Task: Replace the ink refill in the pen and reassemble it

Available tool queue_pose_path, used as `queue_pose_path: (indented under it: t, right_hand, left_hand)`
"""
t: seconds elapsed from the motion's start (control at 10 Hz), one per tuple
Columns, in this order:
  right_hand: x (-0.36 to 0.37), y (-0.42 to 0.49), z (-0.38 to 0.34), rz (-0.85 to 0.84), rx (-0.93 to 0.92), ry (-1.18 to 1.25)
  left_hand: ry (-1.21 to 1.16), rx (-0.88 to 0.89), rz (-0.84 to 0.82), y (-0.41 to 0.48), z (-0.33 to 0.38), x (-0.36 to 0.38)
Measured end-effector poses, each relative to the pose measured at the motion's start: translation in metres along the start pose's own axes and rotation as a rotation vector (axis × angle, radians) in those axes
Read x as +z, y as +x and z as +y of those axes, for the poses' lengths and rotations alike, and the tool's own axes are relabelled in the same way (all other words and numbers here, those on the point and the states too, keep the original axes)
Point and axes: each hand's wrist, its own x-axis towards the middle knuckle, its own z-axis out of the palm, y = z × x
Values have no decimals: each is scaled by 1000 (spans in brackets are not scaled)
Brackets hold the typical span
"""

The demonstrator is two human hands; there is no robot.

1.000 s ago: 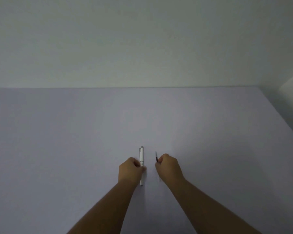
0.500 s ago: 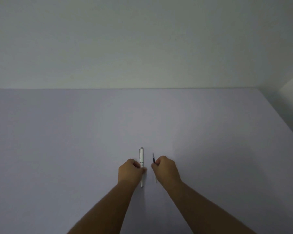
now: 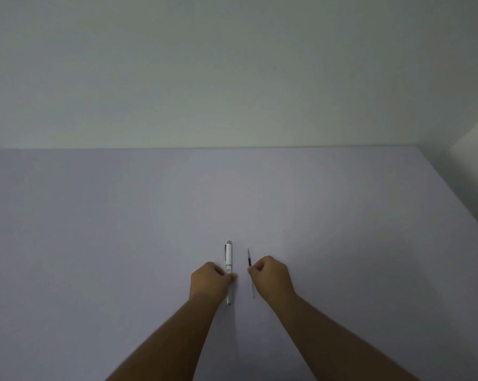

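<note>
A white capped pen (image 3: 228, 257) with a grey clip lies lengthwise on the pale lilac table (image 3: 122, 229), its clip end pointing away from me. My left hand (image 3: 209, 280) pinches the pen at its middle with fingers curled. A thin ink refill (image 3: 249, 259) with a dark tip and pale tube lies parallel to the pen, a little to its right. My right hand (image 3: 272, 276) pinches the refill near its middle. Both objects appear to rest on the table.
The table's far edge (image 3: 232, 147) meets a plain pale wall. The table's right edge (image 3: 458, 199) runs diagonally at the right, with a white object (image 3: 474, 149) beyond it.
My right hand has shifted slightly with the refill, which now lies straighter and parallel to the pen. The left hand and pen have stayed put.
</note>
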Motion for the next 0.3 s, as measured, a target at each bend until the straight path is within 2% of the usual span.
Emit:
queue_pose_path:
  t: [0.2, 0.3]
  right_hand:
    - [-5, -1, -1, -10, 9, 7]
    - [-16, -1, -9, 26, 2, 39]
  left_hand:
    - [81, -20, -42, -1, 3, -6]
    - [151, -15, 0, -5, 8, -18]
